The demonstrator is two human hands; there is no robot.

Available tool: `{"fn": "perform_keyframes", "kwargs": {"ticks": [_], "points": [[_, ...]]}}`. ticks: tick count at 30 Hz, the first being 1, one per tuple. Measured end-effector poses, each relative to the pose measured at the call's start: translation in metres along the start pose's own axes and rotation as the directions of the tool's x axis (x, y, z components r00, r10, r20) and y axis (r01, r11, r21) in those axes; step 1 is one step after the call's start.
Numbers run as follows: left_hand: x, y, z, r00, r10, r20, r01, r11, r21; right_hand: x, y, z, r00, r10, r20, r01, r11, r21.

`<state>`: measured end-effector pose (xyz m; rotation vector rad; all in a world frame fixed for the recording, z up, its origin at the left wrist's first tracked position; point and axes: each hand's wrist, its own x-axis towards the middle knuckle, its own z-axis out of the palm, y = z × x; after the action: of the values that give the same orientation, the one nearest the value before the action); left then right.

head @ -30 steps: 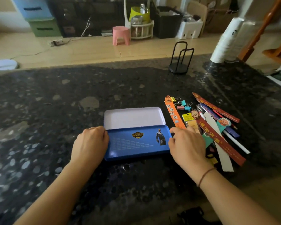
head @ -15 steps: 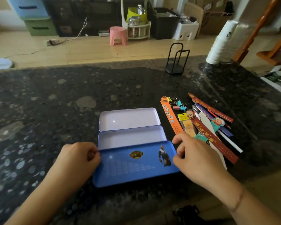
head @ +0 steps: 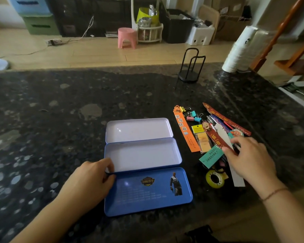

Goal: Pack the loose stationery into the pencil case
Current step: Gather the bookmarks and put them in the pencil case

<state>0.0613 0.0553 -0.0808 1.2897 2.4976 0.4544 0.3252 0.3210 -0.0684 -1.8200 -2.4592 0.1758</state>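
The blue tin pencil case [head: 147, 192] lies open on the dark stone table, its printed lid flat toward me and two empty white trays [head: 142, 153] behind it. My left hand [head: 89, 179] pinches the case's left edge at the hinge between lid and middle tray. The loose stationery lies to the right: an orange bookmark [head: 185, 130], coloured binder clips [head: 193, 115], a sticky-note packet [head: 202, 139], a red bookmark [head: 216, 137], a teal card [head: 211, 156], a yellow tape roll [head: 215, 178] and pens. My right hand [head: 249, 158] rests on this pile, fingers spread, thumb on the red bookmark.
A black wire stand [head: 190, 67] sits at the table's far edge, with a stack of white paper cups [head: 240, 50] to its right. The speckled table [head: 60, 120] stretches left of the case. A black object [head: 200, 234] shows at the bottom edge.
The blue lid has swung down flat toward me, baring both white trays. My right hand left the case and moved right onto the stationery pile. My left hand stayed at the case's left edge.
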Motion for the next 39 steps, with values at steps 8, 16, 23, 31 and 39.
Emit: {"fn": "perform_keyframes", "kwargs": {"ticks": [8,16,23,31,39], "points": [[-0.005,0.01,-0.012,0.948,0.108,-0.3,-0.148,0.982,-0.114,0.009,0.01,-0.008,0.999,0.033,0.036,-0.04,0.975,0.22],[-0.009,0.079,0.003,0.963,0.073,-0.259,-0.19,0.866,-0.463,-0.013,0.0,-0.031,0.999,0.042,-0.021,-0.018,0.751,0.66],[0.0,0.155,0.032,0.994,0.027,0.106,0.081,0.468,-0.88,-0.056,-0.046,-0.022,0.902,-0.215,0.373,-0.342,0.169,0.924],[0.038,0.164,0.041,0.997,-0.033,0.07,0.075,0.607,-0.791,-0.035,-0.028,-0.028,0.954,0.011,0.3,-0.3,0.102,0.949],[0.038,0.181,0.049,0.994,0.107,-0.023,-0.072,0.483,-0.873,-0.042,-0.037,-0.021,0.908,-0.085,0.41,-0.399,0.123,0.909]]}}
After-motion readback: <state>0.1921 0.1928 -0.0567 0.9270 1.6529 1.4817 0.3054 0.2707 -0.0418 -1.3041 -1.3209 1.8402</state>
